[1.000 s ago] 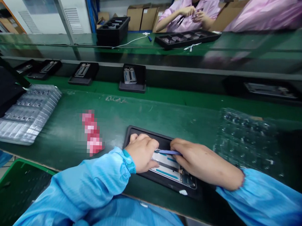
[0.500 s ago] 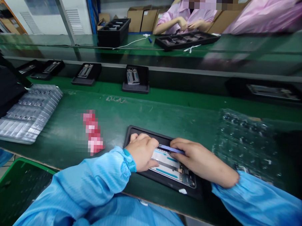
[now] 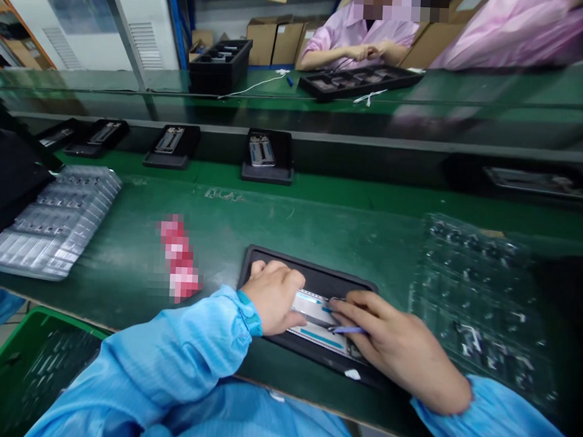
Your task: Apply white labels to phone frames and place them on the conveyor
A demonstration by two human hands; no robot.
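A black tray (image 3: pixel 332 273) lies at the bench's front edge with an opened phone body (image 3: pixel 315 337) in it, silver with blue strips. My left hand (image 3: pixel 274 296) is curled over the phone's left end, thumb on its surface, holding it in the tray. In my right hand (image 3: pixel 387 332) is a thin purple pen-like tool (image 3: pixel 350 330); its dark tip points left, over the middle of the phone. The exact kind of tool does not show. The right fingers cover the phone's right part. A small white scrap (image 3: pixel 352 374) sits on the tray's near rim.
Clear plastic part trays stand at left (image 3: pixel 74 215) and right (image 3: pixel 481 297). A conveyor belt (image 3: pixel 331 185) beyond carries several black trays with phone bodies. A blurred red item (image 3: pixel 179 259) lies left of my tray. A green crate (image 3: pixel 39 355) is below left. Across, a co-worker's hands (image 3: pixel 369 51) work.
My right hand has moved down and toward me with the purple tool, from the phone's far edge to over its middle. My left hand stays in place. Trays on the belt have shifted slightly right.
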